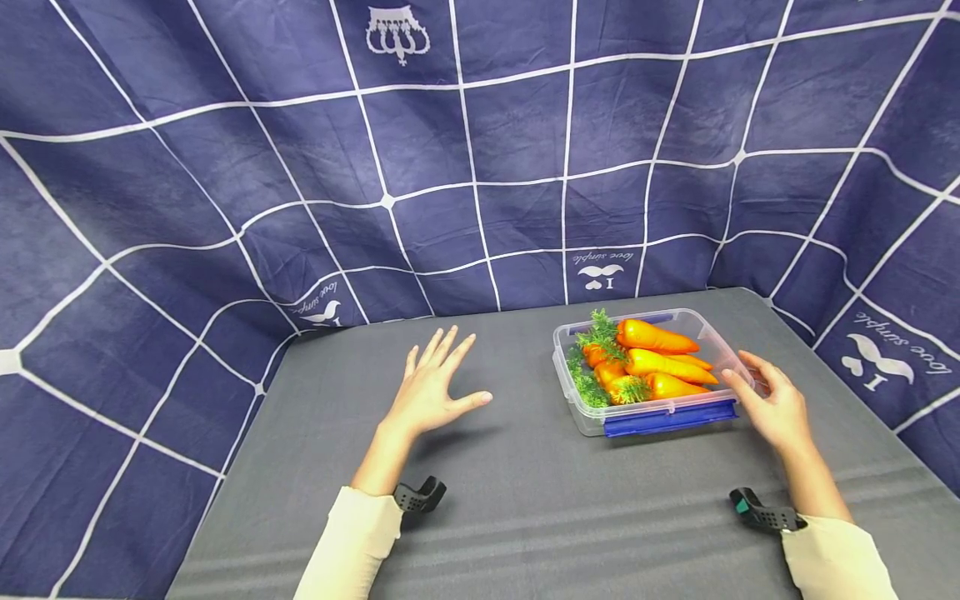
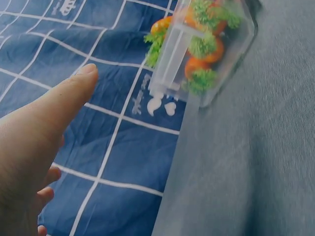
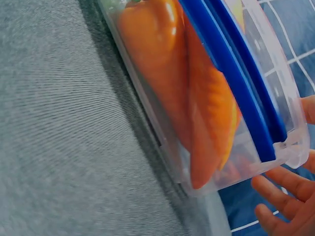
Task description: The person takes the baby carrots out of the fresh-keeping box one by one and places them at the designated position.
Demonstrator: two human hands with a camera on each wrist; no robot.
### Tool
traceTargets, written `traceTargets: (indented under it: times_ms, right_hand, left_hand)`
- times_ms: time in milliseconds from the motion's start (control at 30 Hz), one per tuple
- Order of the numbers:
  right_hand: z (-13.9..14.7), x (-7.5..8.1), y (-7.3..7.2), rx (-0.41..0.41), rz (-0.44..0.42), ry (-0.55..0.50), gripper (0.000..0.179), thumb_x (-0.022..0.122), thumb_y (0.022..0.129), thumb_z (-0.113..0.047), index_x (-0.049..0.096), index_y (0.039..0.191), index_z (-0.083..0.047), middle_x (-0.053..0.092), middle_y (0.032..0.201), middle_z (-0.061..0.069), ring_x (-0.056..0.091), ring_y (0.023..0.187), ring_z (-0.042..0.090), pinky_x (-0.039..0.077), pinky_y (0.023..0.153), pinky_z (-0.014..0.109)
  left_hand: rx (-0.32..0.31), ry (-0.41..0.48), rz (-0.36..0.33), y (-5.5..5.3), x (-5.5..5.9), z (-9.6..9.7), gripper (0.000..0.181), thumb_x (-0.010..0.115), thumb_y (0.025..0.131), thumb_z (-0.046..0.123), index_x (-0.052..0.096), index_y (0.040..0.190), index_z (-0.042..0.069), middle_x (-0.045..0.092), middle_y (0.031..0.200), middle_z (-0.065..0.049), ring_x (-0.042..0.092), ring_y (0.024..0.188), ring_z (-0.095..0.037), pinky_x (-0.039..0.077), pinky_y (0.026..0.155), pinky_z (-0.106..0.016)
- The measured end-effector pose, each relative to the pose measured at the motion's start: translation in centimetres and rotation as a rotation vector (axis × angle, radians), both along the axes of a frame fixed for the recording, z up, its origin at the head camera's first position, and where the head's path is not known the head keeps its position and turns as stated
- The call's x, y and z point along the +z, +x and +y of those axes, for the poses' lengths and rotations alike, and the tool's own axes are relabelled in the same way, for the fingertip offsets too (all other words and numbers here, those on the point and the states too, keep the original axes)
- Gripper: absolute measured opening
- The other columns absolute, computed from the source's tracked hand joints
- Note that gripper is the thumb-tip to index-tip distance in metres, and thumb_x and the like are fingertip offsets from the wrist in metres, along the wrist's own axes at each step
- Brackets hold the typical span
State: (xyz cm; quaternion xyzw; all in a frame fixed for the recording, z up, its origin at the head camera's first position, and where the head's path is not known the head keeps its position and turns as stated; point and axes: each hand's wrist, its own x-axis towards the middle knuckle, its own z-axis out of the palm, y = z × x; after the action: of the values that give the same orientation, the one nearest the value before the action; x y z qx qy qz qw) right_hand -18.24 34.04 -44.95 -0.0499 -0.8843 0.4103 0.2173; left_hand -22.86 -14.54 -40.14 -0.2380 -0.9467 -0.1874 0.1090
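Holding nothing, the left hand (image 1: 426,402) hovers spread at left, while the right hand (image 1: 780,412), fingers apart, flanks the right end of the container (image 1: 589,423), whose walls confine the carrots (image 1: 656,337).

Head looks down; wrist views closer; container (image 1: 670,418) shared.

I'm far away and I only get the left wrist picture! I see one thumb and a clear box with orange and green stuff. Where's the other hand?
Observer: In the head view, the right hand is at the right end of the clear box.

Operator: Ooh! And is there anything blue on the box? I can't see any.

Observer: Yes, a blue clasp runs along the side nearest the person.
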Motion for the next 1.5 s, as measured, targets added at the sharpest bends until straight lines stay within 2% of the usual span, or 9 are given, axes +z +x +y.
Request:
traceTargets:
  times_ms: [67,100,200,233,533,900,1100,1367,1500]
  right_hand:
    - [0.1,-0.4,0.0,0.002,0.005,-0.060,0.053,0.062,0.095,-0.029,0.051,0.135,0.003,0.066,0.107,-0.001,0.045,0.086,-0.016,0.033,0.075,0.004]
    - [0.1,-0.6,0.0,0.007,0.015,-0.097,0.053,0.063,0.094,-0.027,0.051,0.135,0.004,0.065,0.101,-0.012,0.043,0.084,-0.021,0.034,0.073,0.003]
    - [0.0,-1.1,-0.1,0.015,0.052,-0.188,0.050,0.064,0.094,-0.022,0.051,0.133,0.005,0.051,0.088,-0.037,0.049,0.077,-0.020,0.038,0.067,0.004]
    - [-0.1,-1.3,-0.2,0.017,0.066,-0.216,0.048,0.064,0.094,-0.020,0.051,0.133,0.005,0.051,0.086,-0.038,0.050,0.076,-0.019,0.039,0.065,0.005]
    - [-0.4,-2.4,-0.4,0.004,0.102,-0.398,0.040,0.064,0.094,-0.011,0.060,0.133,-0.016,0.060,0.090,-0.033,0.057,0.076,-0.012,0.043,0.064,0.006]
    - [-0.3,-2.8,-0.6,-0.016,0.106,-0.499,0.040,0.065,0.093,-0.008,0.063,0.131,-0.019,0.063,0.094,-0.028,0.059,0.077,-0.010,0.044,0.063,0.007]
    - [-0.5,-2.7,-0.6,-0.002,0.133,-0.550,0.038,0.065,0.092,-0.006,0.065,0.128,-0.018,0.065,0.089,-0.024,0.059,0.074,-0.009,0.045,0.062,0.007]
    - [-0.7,-2.7,-0.4,0.023,0.143,-0.623,0.037,0.065,0.092,-0.005,0.065,0.127,-0.017,0.067,0.091,-0.022,0.061,0.076,-0.008,0.046,0.063,0.008]
    - [-0.8,-2.7,-0.5,0.011,0.147,-0.620,0.037,0.066,0.092,-0.005,0.066,0.127,-0.016,0.066,0.092,-0.022,0.061,0.077,-0.008,0.046,0.064,0.007]
  left_hand:
    - [-0.009,0.001,0.005,-0.2,0.1,0.7,0.091,0.065,0.079,0.067,0.032,0.153,0.026,0.022,0.160,-0.004,0.009,0.148,-0.021,0.006,0.113,-0.058]
    - [-0.018,0.004,0.009,-0.4,0.1,1.1,0.091,0.065,0.079,0.066,0.032,0.153,0.026,0.023,0.160,-0.005,0.010,0.148,-0.021,0.007,0.113,-0.059]
    - [-0.045,0.012,0.013,-0.7,0.3,2.3,0.090,0.066,0.080,0.065,0.033,0.153,0.025,0.024,0.159,-0.006,0.011,0.148,-0.021,0.009,0.113,-0.058]
    - [-0.058,0.018,0.016,-0.9,0.3,2.8,0.089,0.066,0.080,0.065,0.034,0.153,0.024,0.025,0.159,-0.007,0.012,0.148,-0.021,0.010,0.113,-0.058]
    - [-0.152,0.022,0.020,-2.1,0.9,7.2,0.085,0.066,0.083,0.061,0.035,0.152,0.023,0.026,0.159,-0.003,0.016,0.147,-0.020,0.015,0.114,-0.053]
    - [-0.268,0.021,-0.024,-4.0,2.2,12.9,0.081,0.064,0.086,0.058,0.033,0.153,0.024,0.026,0.159,-0.002,0.019,0.146,-0.021,0.019,0.114,-0.049]
    - [-0.316,0.003,-0.009,-5.0,2.8,16.0,0.076,0.063,0.089,0.055,0.037,0.151,0.020,0.030,0.157,-0.004,0.023,0.145,-0.019,0.021,0.115,-0.041]
    - [-0.357,-0.075,-0.018,-5.9,3.6,19.5,0.072,0.060,0.091,0.054,0.037,0.151,0.021,0.032,0.156,-0.004,0.028,0.143,-0.019,0.024,0.113,-0.038]
    - [-0.377,-0.118,-0.019,-6.4,4.2,21.2,0.070,0.058,0.093,0.054,0.038,0.151,0.021,0.034,0.155,-0.004,0.031,0.141,-0.020,0.026,0.113,-0.037]
